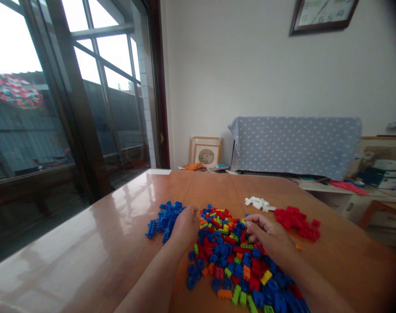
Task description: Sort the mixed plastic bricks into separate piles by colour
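Lying mostly between left hand [187,227] and right hand [266,231], the toy bricks [222,261] seem light and stiff, best pinched by their sides; either grip, I cannot tell.

Clock [324,16] top cut off. L hand [185,227] hides pt of blue pile [167,215]; R hand [267,234] contents unclear.

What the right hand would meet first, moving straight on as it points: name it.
Most likely the mixed-colour brick pile, just ahead of the right hand; the hand's height is hard to judge.
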The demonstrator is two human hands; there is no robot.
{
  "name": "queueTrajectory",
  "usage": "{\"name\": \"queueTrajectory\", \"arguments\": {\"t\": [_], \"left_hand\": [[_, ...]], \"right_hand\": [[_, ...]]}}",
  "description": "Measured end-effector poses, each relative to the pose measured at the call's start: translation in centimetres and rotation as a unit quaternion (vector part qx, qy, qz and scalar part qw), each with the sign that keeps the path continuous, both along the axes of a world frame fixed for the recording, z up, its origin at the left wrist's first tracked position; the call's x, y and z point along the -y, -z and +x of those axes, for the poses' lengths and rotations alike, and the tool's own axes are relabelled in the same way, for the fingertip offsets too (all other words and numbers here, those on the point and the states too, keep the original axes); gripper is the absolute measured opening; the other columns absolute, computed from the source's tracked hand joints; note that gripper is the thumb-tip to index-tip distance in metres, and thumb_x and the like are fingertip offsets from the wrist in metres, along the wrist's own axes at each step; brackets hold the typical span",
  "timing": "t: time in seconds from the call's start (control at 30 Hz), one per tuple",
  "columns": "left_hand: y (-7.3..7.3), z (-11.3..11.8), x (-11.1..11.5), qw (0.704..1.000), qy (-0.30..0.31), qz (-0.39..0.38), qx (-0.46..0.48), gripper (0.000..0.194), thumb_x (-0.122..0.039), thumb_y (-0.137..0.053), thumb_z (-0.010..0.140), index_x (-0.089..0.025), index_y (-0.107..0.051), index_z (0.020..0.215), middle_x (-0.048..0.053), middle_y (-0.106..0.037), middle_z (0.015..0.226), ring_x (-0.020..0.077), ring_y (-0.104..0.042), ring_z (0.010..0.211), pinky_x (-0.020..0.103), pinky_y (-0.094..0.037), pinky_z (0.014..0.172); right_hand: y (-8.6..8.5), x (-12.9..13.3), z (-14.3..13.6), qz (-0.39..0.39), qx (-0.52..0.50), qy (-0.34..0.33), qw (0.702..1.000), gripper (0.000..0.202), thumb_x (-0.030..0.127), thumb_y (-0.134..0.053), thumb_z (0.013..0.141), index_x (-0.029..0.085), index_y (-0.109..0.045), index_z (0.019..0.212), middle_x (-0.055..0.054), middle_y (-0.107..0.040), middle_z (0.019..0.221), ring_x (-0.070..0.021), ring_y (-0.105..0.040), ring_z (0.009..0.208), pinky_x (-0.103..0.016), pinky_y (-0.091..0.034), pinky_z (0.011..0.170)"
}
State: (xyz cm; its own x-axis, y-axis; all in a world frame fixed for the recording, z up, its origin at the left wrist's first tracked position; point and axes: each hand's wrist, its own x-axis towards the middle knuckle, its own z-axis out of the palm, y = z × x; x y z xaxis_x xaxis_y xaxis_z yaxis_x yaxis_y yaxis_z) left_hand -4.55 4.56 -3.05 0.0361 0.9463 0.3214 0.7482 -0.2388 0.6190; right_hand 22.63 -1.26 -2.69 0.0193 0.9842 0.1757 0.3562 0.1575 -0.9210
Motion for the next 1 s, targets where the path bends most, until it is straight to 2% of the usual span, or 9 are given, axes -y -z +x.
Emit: {"name": "queueTrajectory", "arguments": {"t": [0.1, 0.17, 0.37, 0.53, 0.7, 0.87, 1.0], "left_hand": [[0.8, 1.1, 0.2, 0.997, 0.056, -0.028, 0.047, 0.027, -0.012, -0.045, 0.088, -0.015, -0.064, 0.108, 0.009, -0.071, 0.101, 0.0193, -0.064, 0.097, 0.026, -0.046, 0.081], [0.9, 1.5, 0.4, 0.996, 0.061, -0.039, 0.06, 0.031, -0.01, -0.044, 0.088, -0.015, -0.064, 0.11, 0.009, -0.072, 0.101, 0.0189, -0.065, 0.094, 0.025, -0.047, 0.079], [0.6, 0.9, 0.0, 0.995, 0.036, -0.051, 0.073, 0.029, -0.004, -0.044, 0.082, -0.015, -0.067, 0.096, 0.008, -0.072, 0.094, 0.0186, -0.065, 0.091, 0.025, -0.046, 0.077], [1.2, 0.4, -0.8, 0.99, -0.008, -0.059, 0.125, 0.026, -0.009, -0.047, 0.085, -0.013, -0.065, 0.103, 0.01, -0.071, 0.104, 0.0186, -0.064, 0.098, 0.026, -0.046, 0.083], [0.7, -0.1, -0.4, 0.979, -0.033, -0.08, 0.184, 0.021, -0.016, -0.052, 0.084, -0.015, -0.064, 0.101, 0.007, -0.07, 0.092, 0.0198, -0.064, 0.089, 0.027, -0.046, 0.076], [0.3, -0.2, -0.2, 0.974, -0.032, -0.067, 0.212, 0.014, -0.022, -0.056, 0.081, -0.016, -0.063, 0.092, 0.006, -0.066, 0.081, 0.0211, -0.061, 0.086, 0.029, -0.045, 0.074], [0.3, 0.3, -0.3, 0.967, -0.008, -0.076, 0.245, 0.011, -0.026, -0.05, 0.083, -0.018, -0.057, 0.08, 0.002, -0.058, 0.075, 0.0179, -0.056, 0.078, 0.028, -0.043, 0.071]], "right_hand": [[-0.2, 0.0, -0.1, -0.005, -0.007, 0.001, 1.0, 0.035, 0.053, -0.058, 0.086, 0.022, -0.067, 0.1, 0.0, -0.064, 0.08, -0.0153, -0.06, 0.065, -0.027, -0.047, 0.061], [-0.4, 0.0, -0.1, -0.007, -0.009, 0.0, 1.0, 0.034, 0.053, -0.058, 0.086, 0.022, -0.067, 0.098, 0.0, -0.064, 0.078, -0.0149, -0.059, 0.064, -0.027, -0.047, 0.061], [-0.7, 0.3, -0.1, -0.014, -0.001, 0.008, 1.0, 0.034, 0.053, -0.057, 0.086, 0.022, -0.066, 0.097, 0.0, -0.064, 0.08, -0.015, -0.06, 0.064, -0.026, -0.045, 0.059], [-0.7, 0.3, 0.0, -0.013, 0.002, 0.005, 1.0, 0.032, 0.052, -0.054, 0.089, 0.021, -0.063, 0.095, 0.001, -0.061, 0.077, -0.0145, -0.059, 0.064, -0.026, -0.045, 0.059], [-0.8, 0.1, 0.1, -0.011, -0.004, 0.013, 1.0, 0.036, 0.054, -0.055, 0.086, 0.021, -0.064, 0.095, 0.001, -0.062, 0.076, -0.0148, -0.059, 0.063, -0.026, -0.044, 0.059], [-0.6, -0.1, 0.4, -0.012, -0.002, 0.017, 1.0, 0.038, 0.056, -0.055, 0.086, 0.02, -0.064, 0.094, 0.002, -0.061, 0.075, -0.0147, -0.058, 0.062, -0.026, -0.044, 0.058], [-0.4, 0.0, 0.5, 0.002, 0.002, 0.017, 1.0, 0.034, 0.053, -0.053, 0.089, 0.021, -0.063, 0.097, 0.002, -0.062, 0.076, -0.0144, -0.058, 0.063, -0.026, -0.045, 0.059]]}}
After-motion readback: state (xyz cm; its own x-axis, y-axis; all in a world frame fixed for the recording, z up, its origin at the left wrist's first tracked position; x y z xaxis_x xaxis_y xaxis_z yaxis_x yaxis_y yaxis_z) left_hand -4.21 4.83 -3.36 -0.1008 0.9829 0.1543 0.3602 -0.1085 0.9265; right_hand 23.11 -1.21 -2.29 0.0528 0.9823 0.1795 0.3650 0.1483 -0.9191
